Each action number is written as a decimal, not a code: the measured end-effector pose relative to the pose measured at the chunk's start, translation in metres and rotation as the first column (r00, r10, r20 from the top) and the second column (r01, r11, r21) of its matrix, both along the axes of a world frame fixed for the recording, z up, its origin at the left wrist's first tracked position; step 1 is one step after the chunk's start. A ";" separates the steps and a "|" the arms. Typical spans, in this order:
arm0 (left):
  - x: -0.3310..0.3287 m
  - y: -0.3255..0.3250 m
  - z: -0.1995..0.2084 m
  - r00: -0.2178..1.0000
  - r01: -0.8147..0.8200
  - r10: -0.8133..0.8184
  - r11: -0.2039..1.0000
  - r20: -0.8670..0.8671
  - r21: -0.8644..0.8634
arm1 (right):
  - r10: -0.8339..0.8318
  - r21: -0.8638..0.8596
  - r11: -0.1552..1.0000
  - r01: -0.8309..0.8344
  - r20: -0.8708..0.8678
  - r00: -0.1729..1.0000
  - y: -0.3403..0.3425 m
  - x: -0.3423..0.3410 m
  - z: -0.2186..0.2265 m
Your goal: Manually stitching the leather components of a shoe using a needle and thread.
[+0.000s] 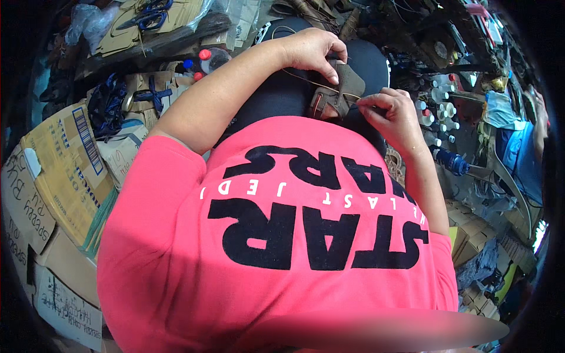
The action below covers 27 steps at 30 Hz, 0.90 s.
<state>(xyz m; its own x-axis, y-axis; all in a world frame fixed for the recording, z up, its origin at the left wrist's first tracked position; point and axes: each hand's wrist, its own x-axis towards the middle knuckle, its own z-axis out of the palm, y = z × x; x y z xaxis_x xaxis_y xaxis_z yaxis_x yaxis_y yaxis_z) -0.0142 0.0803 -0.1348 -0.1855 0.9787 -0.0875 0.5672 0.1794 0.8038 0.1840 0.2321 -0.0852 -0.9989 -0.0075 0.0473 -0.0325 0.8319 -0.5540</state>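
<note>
On my lap rests a small grey-brown leather piece [349, 79] that looks like a shoe upper, with a reddish-brown part low on its left. My left hand [315, 54] reaches over from the left and is closed, thumb and fingers pinching the leather's upper edge. A thin tan cord [301, 77] runs by that hand and across the leather. Just right of the leather, my right hand [391, 110] is closed in a pinch on the cord, close to the leather's side. The fingertips hide exactly where the cord passes through or around it.
Cardboard boxes [65, 170] stack up along my left side. Blue-handled scissors [152, 20] lie on card pieces at the upper left, near red-capped bottles [212, 60]. Several small bottles [441, 88] and a dark blue bottle [450, 160] stand to my right. Another person's arm [540, 120] shows at the far right.
</note>
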 end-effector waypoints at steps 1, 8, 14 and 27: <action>0.000 0.000 0.000 1.000 -0.002 0.002 1.000 -0.012 0.012 | 0.016 0.021 1.000 -0.015 -0.025 1.000 -0.001 0.000 -0.001; 0.001 0.000 0.002 0.999 -0.004 0.005 0.999 -0.044 0.032 | -0.080 -0.078 0.994 0.080 -0.002 0.997 -0.003 -0.006 -0.003; 0.002 0.000 0.002 0.999 -0.017 0.017 1.000 -0.050 0.007 | -0.058 -0.079 0.995 0.066 0.094 0.994 -0.003 -0.012 0.006; 0.005 0.001 -0.004 0.999 -0.004 0.007 0.996 -0.044 0.084 | 0.075 -0.467 0.884 0.029 0.202 0.977 0.029 -0.024 -0.040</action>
